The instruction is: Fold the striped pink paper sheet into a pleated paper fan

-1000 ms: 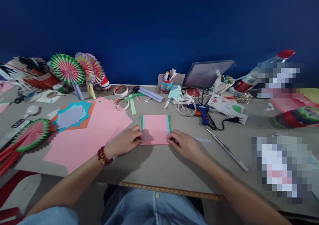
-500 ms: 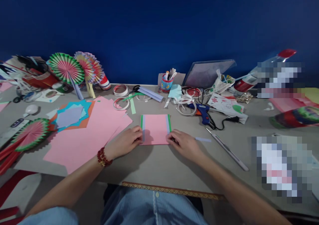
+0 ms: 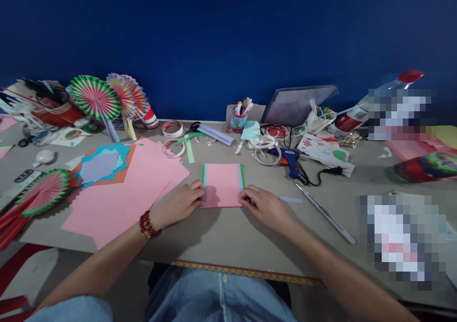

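Has a pink paper panel (image 3: 222, 186) flat on the desk (image 3: 214, 246), between its front and back edges and roughly square to both, with a lilac band (image 3: 240, 174) and a green band (image 3: 243, 175) along each side. Risks bowing the paper up in the middle if pushing inward from both sides at once, and could slew it out of square by sliding one side farther than the other. Might also lift or crease the bands through uneven pressure, given contact only toward the front corners and none at the end facing the desk's back edge. Rests the left hand (image 3: 182, 200) at the panel's left side, fingers curled and drawn close together; mirrors this with the right hand (image 3: 264, 205) at the right side, fingers bent, tips at the paper. Cannot tell, with undersides hidden, whether pinching or merely pressing. Reaches both forearms in over the desk's front edge, wrists low. Crosses the border of the pink sheets (image 3: 124, 203) with the left forearm; could drag these when drawing back. Could likewise sweep the lilac strip (image 3: 292, 200) or slim tool (image 3: 326, 215) toward the desk's right edge by swinging the right hand outward
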Motion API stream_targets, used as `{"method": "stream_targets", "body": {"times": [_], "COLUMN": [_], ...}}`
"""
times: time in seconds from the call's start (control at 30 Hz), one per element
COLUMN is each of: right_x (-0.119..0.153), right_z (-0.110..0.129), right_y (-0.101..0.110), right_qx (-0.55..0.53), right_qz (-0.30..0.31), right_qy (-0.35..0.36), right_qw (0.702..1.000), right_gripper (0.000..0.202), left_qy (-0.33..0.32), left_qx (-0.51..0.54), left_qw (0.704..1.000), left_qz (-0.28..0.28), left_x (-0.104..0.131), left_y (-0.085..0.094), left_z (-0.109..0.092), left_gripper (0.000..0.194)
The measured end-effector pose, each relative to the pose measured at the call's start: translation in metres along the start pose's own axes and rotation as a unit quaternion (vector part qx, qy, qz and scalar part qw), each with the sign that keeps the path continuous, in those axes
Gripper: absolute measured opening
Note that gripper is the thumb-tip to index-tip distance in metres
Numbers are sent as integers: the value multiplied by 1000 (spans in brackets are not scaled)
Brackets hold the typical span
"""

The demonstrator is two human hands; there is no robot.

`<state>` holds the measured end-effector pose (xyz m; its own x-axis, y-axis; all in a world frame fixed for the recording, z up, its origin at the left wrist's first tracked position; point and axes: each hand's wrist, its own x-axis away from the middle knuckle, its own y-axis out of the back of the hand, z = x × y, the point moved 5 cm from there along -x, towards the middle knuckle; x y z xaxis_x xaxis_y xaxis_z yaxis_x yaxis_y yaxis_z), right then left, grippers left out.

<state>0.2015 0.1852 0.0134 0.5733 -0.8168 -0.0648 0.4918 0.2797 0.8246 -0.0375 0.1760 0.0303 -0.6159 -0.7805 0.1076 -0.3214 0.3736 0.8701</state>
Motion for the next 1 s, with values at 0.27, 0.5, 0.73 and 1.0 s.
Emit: {"method": "stream_targets", "body": {"times": [0.27, 0.5, 0.73, 1.0], "right_x": [-3, -9, -12, -14], "right_z": [2, -3, -4, -8], "right_y": [5, 5, 7, 13], "right_qx": [3, -27, -46, -99], "right_qz": [44, 87, 102, 114], "right_qy": [26, 7, 4, 17], "right_qw": [999, 996, 994, 988], "right_gripper": [14, 11, 10, 11], "left_qy": [10, 10, 9, 11], "left_qx": [1, -2, -2, -13], "left_qw": [1000, 1000, 1000, 999], "left_qz": [9, 11, 23, 32], "left_x": [1, 0, -2, -4], "left_y": [-1, -2, -3, -3], "left_z": [1, 3, 6, 5], "left_gripper": [17, 20, 18, 17]}}
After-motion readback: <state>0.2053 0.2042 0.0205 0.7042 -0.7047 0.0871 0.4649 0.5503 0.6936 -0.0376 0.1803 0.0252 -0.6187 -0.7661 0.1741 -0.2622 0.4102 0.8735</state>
